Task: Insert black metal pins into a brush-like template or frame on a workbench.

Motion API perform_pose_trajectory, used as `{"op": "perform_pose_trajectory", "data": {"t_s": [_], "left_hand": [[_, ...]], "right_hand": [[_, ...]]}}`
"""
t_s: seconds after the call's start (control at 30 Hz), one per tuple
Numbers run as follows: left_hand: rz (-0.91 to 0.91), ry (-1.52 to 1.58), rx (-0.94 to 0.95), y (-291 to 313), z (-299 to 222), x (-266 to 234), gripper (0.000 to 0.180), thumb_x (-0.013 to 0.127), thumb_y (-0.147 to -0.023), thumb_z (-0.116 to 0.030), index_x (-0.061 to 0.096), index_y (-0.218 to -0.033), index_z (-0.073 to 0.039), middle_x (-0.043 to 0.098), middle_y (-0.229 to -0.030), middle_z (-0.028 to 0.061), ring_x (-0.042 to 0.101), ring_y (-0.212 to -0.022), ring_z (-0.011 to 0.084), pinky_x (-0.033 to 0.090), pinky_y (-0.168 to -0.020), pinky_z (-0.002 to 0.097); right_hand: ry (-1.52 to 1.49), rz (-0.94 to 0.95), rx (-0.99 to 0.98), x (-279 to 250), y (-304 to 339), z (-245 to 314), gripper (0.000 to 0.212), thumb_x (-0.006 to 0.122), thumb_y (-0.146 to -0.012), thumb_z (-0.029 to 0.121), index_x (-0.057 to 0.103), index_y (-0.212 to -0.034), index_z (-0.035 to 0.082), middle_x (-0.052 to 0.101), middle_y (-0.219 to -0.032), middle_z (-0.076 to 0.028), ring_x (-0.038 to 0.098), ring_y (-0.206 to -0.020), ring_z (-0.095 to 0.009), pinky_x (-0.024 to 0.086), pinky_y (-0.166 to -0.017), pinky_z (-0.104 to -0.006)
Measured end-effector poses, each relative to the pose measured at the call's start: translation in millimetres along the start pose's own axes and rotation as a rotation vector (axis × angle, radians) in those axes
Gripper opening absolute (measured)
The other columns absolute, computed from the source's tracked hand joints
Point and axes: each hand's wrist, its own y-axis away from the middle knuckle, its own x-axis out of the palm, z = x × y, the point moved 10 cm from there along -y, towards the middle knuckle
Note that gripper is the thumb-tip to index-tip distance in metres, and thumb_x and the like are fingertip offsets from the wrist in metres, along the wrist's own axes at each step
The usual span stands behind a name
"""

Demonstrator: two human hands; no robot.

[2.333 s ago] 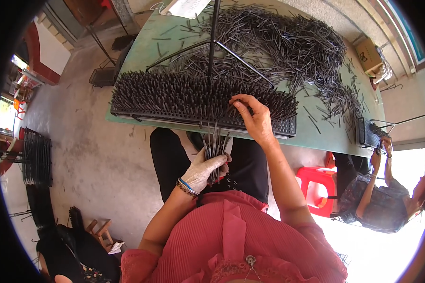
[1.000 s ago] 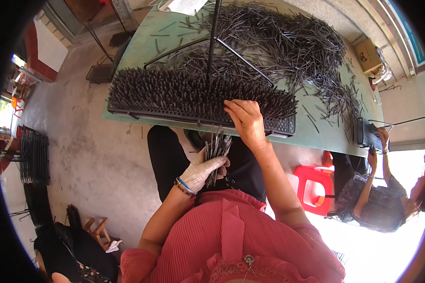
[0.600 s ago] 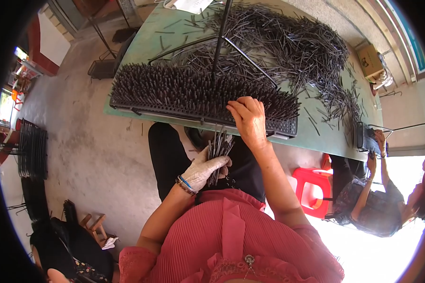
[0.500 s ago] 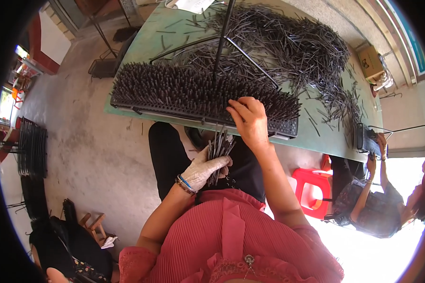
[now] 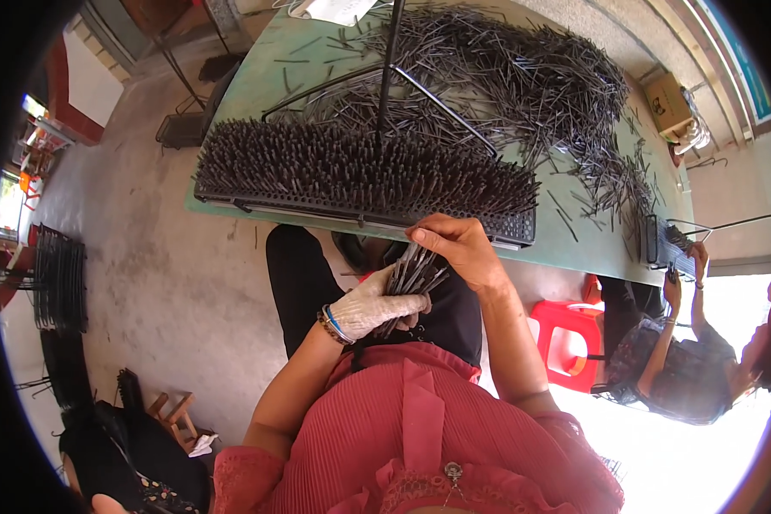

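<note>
My left hand [image 5: 370,308], in a pale work glove, is closed around a bundle of thin dark strips [image 5: 418,272] above my lap. The strips point upward and fan out a little. My bare right hand [image 5: 464,250] pinches at their upper ends with thumb and fingertips; how many strips it grips is hidden. Just beyond both hands, a long black perforated panel [image 5: 304,212] lies along the table's near edge. Dense upright dark strips [image 5: 334,167] stand in most of it, while bare holes show along its front edge and right end.
A large pile of loose dark strips [image 5: 522,73] covers the green table [image 5: 274,64] behind the panel. Black metal rods [image 5: 385,86] rise there. At right, another person [image 5: 677,368] handles a similar panel, near a red plastic stool [image 5: 565,313]. A cardboard box [image 5: 666,104] stands far right.
My right hand has come down from the panel's upright strips to the bundle. My left hand, with the bundle, has shifted slightly right, and the bundle leans more to the right.
</note>
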Motion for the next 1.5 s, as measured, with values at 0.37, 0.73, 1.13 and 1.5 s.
{"op": "perform_pose_trajectory", "data": {"t_s": [0.37,0.73,1.13,1.5], "left_hand": [[-0.006,-0.033,0.102,-21.9,-9.8,-5.3,0.022,0.064,-0.088,-0.019,0.059,-0.103,-0.003,0.061,-0.084,0.0034,0.057,-0.068,0.0099,0.047,-0.06,0.0237],[-0.058,0.11,0.11,-27.8,17.4,-26.8,0.024,0.064,-0.091,-0.014,0.055,-0.112,-0.004,0.065,-0.093,0.0042,0.064,-0.076,0.0113,0.055,-0.067,0.0257],[-0.125,0.278,0.014,-15.3,28.0,-29.8,0.018,0.063,-0.091,-0.011,0.06,-0.106,-0.002,0.066,-0.095,0.0068,0.066,-0.079,0.015,0.055,-0.065,0.0277],[-0.127,0.282,0.081,-17.3,25.5,-32.6,0.03,0.064,-0.089,-0.006,0.054,-0.116,-0.003,0.067,-0.099,0.009,0.066,-0.08,0.0172,0.054,-0.065,0.0285]], "right_hand": [[-0.205,-0.347,0.049,-48.8,-2.6,-8.7,0.024,0.069,-0.091,0.02,0.071,-0.1,-0.002,0.072,-0.084,-0.006,0.061,-0.069,-0.009,0.048,-0.065,-0.0238],[0.137,-0.602,-0.252,-67.6,-3.5,27.5,0.023,0.067,-0.093,0.015,0.07,-0.104,-0.005,0.072,-0.087,-0.007,0.063,-0.077,-0.008,0.05,-0.071,-0.0225],[0.47,-0.599,-0.456,-53.1,-5.1,48.5,0.016,0.072,-0.086,0.012,0.072,-0.097,0.001,0.072,-0.089,-0.01,0.066,-0.07,-0.017,0.052,-0.064,-0.0281],[0.867,-0.592,-0.665,-26.2,5.8,57.4,0.012,0.076,-0.078,0.011,0.073,-0.089,0.006,0.067,-0.092,-0.004,0.059,-0.082,-0.022,0.041,-0.076,-0.0344]]}}
